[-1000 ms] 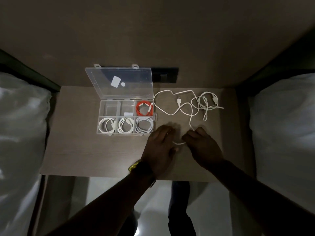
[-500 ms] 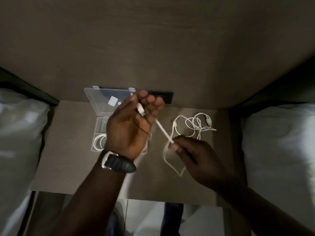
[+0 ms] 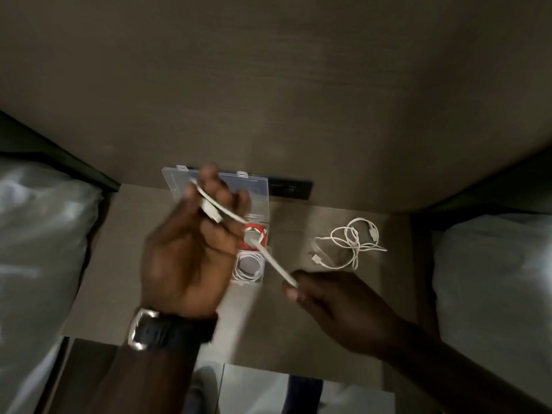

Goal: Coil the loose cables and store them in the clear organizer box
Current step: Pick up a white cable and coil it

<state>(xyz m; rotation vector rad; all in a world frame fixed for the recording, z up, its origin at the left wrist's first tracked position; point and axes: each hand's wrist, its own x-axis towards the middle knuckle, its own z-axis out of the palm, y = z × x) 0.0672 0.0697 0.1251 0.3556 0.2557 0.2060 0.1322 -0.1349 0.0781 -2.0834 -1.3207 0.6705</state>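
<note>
My left hand (image 3: 191,249) is raised over the clear organizer box (image 3: 260,201) and grips one end of a white cable (image 3: 273,262), its plug against my fingers. The cable runs taut down to my right hand (image 3: 334,303), which pinches it lower right. The box stands open with its lid up; my left hand hides most of it. A red coiled cable (image 3: 258,231) and a white coil (image 3: 249,265) show in its right compartments. A loose white cable (image 3: 352,242) lies tangled on the tabletop to the right.
The small wooden table (image 3: 119,249) sits between two beds with white bedding (image 3: 38,249) on the left and white bedding (image 3: 495,279) on the right. A dark wall socket (image 3: 291,189) is behind the box. A wood panel wall rises behind the table.
Both hands lifted one white cable off the table. My left hand rose over the box with its end, and the cable is now stretched between the hands. The other tangle stays put.
</note>
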